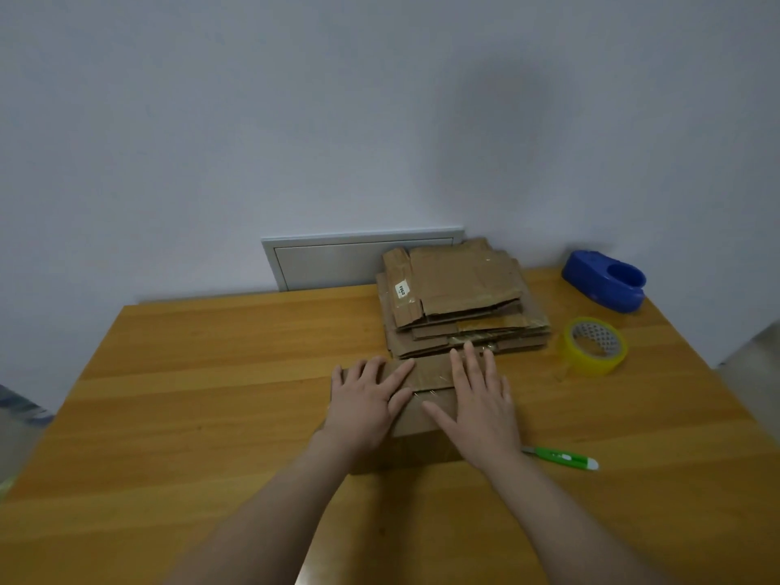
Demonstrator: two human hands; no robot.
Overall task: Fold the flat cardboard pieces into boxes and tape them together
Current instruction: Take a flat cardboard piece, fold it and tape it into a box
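While both of my palms lie flat on the cardboard box point(415, 420) in front of me, nothing is gripped: my left hand point(365, 401) rests on its left part with the fingers spread and pointing far and a little right, and my right hand point(479, 405) rests on its right part with the fingers apart and the thumb angled toward the left hand. Shiny clear tape runs across the top of the box between my hands. The box sits on the wooden table point(190, 399), near the middle.

Just beyond my fingertips, touching or almost touching the far edge of the box, a stack of flat cardboard pieces point(460, 297) lies piled unevenly, with a small white label on the top left piece. To the right of the stack a roll of yellow tape point(593, 346) lies on its side, and farther off, by the far right corner, a blue tape dispenser point(605, 280). A green utility knife point(561, 457) lies near my right wrist, on the right. A pale panel point(329, 263) is set in the wall behind the table.
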